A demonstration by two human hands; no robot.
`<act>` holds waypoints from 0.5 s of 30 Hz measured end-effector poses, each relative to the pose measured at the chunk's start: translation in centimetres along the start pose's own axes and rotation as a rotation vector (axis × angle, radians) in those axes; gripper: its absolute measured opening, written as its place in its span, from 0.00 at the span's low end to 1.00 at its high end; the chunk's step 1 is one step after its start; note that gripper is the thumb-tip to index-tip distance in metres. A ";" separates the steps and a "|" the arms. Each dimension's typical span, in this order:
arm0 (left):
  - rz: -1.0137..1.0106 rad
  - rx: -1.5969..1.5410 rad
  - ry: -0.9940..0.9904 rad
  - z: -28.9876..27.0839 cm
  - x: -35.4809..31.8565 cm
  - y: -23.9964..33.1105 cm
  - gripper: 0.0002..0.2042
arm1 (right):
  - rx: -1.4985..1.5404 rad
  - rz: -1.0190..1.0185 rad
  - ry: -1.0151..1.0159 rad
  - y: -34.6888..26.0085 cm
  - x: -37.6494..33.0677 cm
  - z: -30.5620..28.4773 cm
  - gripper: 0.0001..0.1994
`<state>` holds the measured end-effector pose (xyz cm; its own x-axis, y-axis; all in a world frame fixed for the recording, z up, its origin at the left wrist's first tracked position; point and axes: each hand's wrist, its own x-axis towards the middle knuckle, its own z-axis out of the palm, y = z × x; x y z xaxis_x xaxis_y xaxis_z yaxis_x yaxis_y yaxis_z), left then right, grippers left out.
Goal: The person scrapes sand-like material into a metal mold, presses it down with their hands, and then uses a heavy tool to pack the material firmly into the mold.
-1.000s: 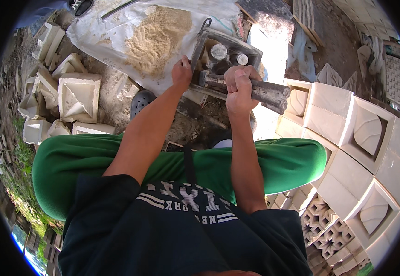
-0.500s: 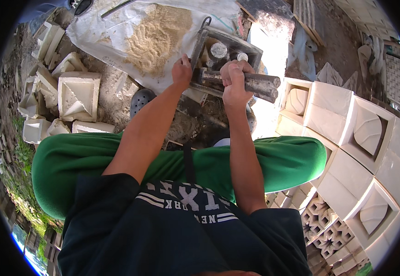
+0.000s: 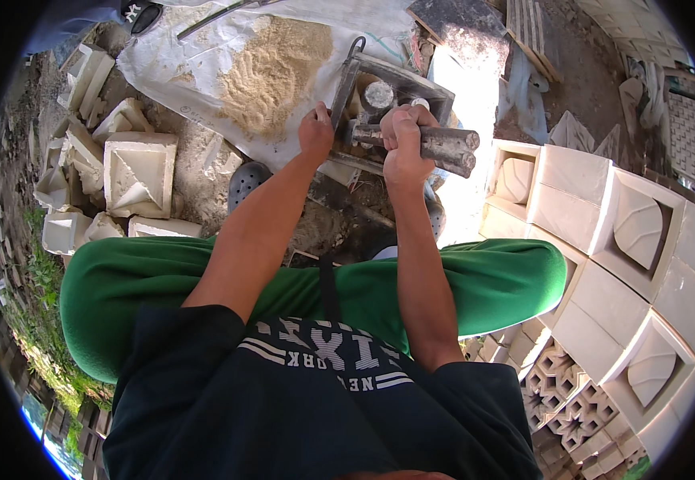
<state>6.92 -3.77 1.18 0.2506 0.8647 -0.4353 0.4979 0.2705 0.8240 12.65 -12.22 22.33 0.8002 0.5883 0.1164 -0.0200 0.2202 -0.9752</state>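
My right hand (image 3: pixel 409 144) is closed round a pair of thick grey metal bars (image 3: pixel 455 150), joined side by side and caked with grey residue. The bars lie roughly level over the near side of a dark metal mould box (image 3: pixel 409 72). Inside the box stand a wide round-topped cylinder (image 3: pixel 378 95) and a narrower one (image 3: pixel 420 103), partly hidden by my right hand. At the box's left wall my left hand (image 3: pixel 315 134) is curled against the frame, its fingertips partly hidden.
Sand (image 3: pixel 275 76) lies heaped on a white sheet (image 3: pixel 163 60) beyond my left hand. Broken pale cast blocks (image 3: pixel 141 172) lie to the left. Pale moulded blocks (image 3: pixel 575 192) stand in rows on the right. Another person's shoe (image 3: pixel 141 16) shows at the far left.
My right hand and the bars have shifted slightly to the left, the bars' right end tilting a little. My left hand stays at the box's wall. A rod on the sheet has moved slightly.
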 end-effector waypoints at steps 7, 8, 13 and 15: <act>0.025 -0.007 0.001 0.1 -0.5 1.1 0.27 | 0.012 -0.041 -0.007 1.4 0.0 -0.4 0.12; -0.003 -0.022 -0.012 0.1 -0.2 0.5 0.27 | -0.061 -0.024 0.009 2.5 0.0 -0.2 0.12; -0.078 0.024 0.008 -0.1 -0.2 0.5 0.27 | 0.034 0.079 0.014 -0.9 0.1 -0.1 0.12; 0.006 0.006 0.016 -0.2 -0.2 0.6 0.27 | 0.050 -0.014 -0.021 -1.6 0.0 -0.3 0.11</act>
<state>7.06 -3.70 1.84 0.2401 0.8733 -0.4239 0.5012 0.2624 0.8246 12.86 -12.82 23.81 0.7882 0.6005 0.1347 -0.0391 0.2674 -0.9628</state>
